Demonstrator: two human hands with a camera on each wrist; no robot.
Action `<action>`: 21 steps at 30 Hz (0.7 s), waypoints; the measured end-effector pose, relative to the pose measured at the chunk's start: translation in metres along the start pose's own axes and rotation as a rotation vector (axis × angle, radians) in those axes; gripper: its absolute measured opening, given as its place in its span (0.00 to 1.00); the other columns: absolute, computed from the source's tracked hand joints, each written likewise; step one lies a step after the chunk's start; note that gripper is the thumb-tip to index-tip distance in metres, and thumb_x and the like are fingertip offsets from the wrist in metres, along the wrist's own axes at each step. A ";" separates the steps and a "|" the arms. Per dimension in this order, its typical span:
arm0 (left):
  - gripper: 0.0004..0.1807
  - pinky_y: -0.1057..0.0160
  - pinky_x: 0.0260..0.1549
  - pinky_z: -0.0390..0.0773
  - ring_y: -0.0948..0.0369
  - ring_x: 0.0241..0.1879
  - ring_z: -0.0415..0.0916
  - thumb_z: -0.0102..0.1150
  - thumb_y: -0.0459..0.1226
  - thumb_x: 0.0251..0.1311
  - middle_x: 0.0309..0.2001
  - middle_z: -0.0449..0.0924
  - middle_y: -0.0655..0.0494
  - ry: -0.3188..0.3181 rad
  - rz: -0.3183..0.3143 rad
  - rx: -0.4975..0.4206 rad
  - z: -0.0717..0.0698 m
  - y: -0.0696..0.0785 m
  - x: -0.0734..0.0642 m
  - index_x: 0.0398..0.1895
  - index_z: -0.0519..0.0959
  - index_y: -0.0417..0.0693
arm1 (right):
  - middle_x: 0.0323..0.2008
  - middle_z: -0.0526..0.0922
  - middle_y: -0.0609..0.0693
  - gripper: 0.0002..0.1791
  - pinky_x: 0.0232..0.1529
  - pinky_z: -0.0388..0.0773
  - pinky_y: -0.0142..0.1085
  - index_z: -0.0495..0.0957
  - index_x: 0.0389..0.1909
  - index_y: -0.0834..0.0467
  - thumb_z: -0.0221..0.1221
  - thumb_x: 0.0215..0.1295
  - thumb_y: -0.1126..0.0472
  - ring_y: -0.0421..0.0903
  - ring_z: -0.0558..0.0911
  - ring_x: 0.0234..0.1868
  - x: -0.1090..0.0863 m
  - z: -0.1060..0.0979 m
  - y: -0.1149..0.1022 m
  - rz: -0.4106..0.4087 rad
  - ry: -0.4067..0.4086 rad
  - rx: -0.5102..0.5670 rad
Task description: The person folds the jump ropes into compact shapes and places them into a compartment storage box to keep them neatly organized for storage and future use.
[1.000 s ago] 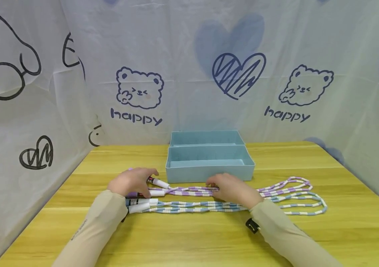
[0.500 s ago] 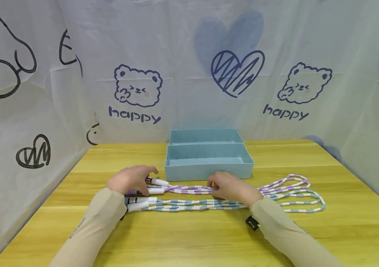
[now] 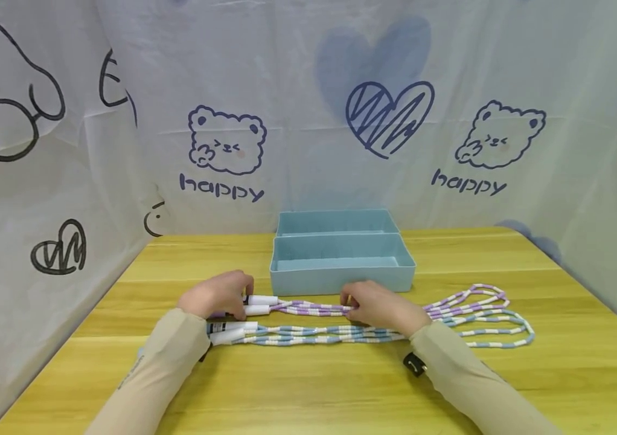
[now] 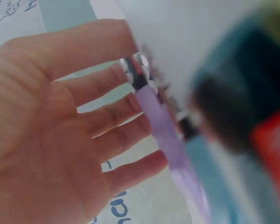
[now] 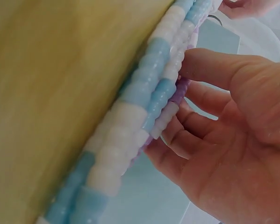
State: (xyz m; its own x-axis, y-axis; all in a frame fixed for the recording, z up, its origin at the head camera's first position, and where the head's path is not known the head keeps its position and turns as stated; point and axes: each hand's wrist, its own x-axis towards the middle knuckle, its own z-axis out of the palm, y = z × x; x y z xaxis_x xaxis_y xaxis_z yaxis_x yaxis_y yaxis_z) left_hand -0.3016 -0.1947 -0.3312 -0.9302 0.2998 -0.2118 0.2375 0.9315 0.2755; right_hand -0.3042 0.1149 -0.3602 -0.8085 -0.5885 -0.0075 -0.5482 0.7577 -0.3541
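A purple-and-white beaded jump rope (image 3: 316,309) lies doubled lengthwise on the table. My left hand (image 3: 217,295) grips its two white-ended handles (image 3: 258,310), thumb and fingers on either side; in the left wrist view the purple grip (image 4: 158,119) shows against the fingertips. Further along, my right hand (image 3: 381,307) pinches the purple cord bundle between thumb and fingers. Nearer me is a blue-and-white beaded jump rope (image 3: 308,339), its handles (image 3: 229,333) beside my left wrist. In the right wrist view its blue and white beads (image 5: 144,88) pass in front of my right fingers (image 5: 200,65).
Two light-blue bins stand at the back, a front bin (image 3: 341,283) just behind the purple rope and a rear bin (image 3: 335,223) behind it. The wooden table (image 3: 308,386) ends at a printed white curtain (image 3: 308,151).
My left fingers have closed in, drawing the two purple rope handles together side by side. My right hand stays almost in place on the cords.
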 end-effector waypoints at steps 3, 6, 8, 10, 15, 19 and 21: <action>0.14 0.59 0.33 0.69 0.56 0.34 0.70 0.67 0.25 0.48 0.34 0.75 0.54 -0.003 0.017 -0.010 0.001 0.000 0.000 0.36 0.76 0.46 | 0.32 0.78 0.45 0.04 0.39 0.74 0.41 0.79 0.40 0.57 0.62 0.66 0.65 0.43 0.73 0.32 0.000 -0.001 -0.001 -0.010 -0.007 0.000; 0.12 0.60 0.32 0.68 0.56 0.32 0.70 0.66 0.25 0.49 0.31 0.74 0.54 -0.011 0.022 -0.018 0.002 0.001 -0.001 0.32 0.76 0.46 | 0.30 0.76 0.45 0.02 0.36 0.71 0.40 0.78 0.36 0.56 0.62 0.67 0.64 0.44 0.71 0.31 0.000 -0.002 -0.002 -0.020 -0.014 0.004; 0.11 0.60 0.31 0.68 0.56 0.31 0.70 0.66 0.25 0.50 0.31 0.74 0.54 -0.016 0.029 -0.015 0.002 0.002 -0.001 0.31 0.76 0.46 | 0.28 0.75 0.45 0.04 0.34 0.70 0.40 0.76 0.33 0.55 0.62 0.67 0.64 0.44 0.71 0.31 -0.001 -0.003 -0.002 -0.020 -0.013 0.007; 0.10 0.60 0.31 0.68 0.56 0.31 0.70 0.66 0.25 0.50 0.30 0.74 0.54 -0.017 0.032 -0.014 0.001 0.003 -0.001 0.30 0.77 0.45 | 0.28 0.75 0.44 0.04 0.34 0.70 0.40 0.76 0.34 0.54 0.61 0.67 0.64 0.44 0.72 0.31 -0.002 -0.004 -0.002 -0.012 -0.017 0.011; 0.09 0.60 0.31 0.68 0.56 0.31 0.70 0.66 0.25 0.50 0.30 0.75 0.54 -0.015 0.030 -0.014 0.001 0.004 -0.002 0.29 0.77 0.45 | 0.33 0.78 0.44 0.04 0.39 0.75 0.41 0.77 0.40 0.54 0.61 0.68 0.64 0.43 0.75 0.35 -0.002 -0.004 -0.003 0.004 -0.039 0.026; 0.09 0.60 0.32 0.68 0.56 0.31 0.70 0.65 0.25 0.51 0.31 0.75 0.54 -0.021 0.026 -0.016 0.001 0.005 -0.004 0.30 0.77 0.45 | 0.32 0.78 0.45 0.02 0.38 0.74 0.41 0.78 0.39 0.56 0.61 0.68 0.64 0.43 0.74 0.33 0.000 -0.004 -0.003 -0.013 -0.053 0.017; 0.08 0.59 0.32 0.67 0.56 0.31 0.69 0.63 0.24 0.51 0.30 0.74 0.53 -0.022 0.038 -0.005 0.000 0.006 -0.004 0.30 0.77 0.44 | 0.29 0.75 0.46 0.03 0.35 0.70 0.40 0.76 0.35 0.56 0.60 0.67 0.66 0.43 0.71 0.31 -0.001 -0.004 -0.003 -0.017 -0.048 0.013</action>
State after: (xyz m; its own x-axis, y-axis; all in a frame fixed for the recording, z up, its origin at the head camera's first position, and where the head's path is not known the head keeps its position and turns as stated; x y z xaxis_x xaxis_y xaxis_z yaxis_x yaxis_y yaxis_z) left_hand -0.2961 -0.1901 -0.3282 -0.9140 0.3396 -0.2218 0.2710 0.9182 0.2889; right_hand -0.3031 0.1144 -0.3555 -0.7876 -0.6144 -0.0465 -0.5586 0.7438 -0.3670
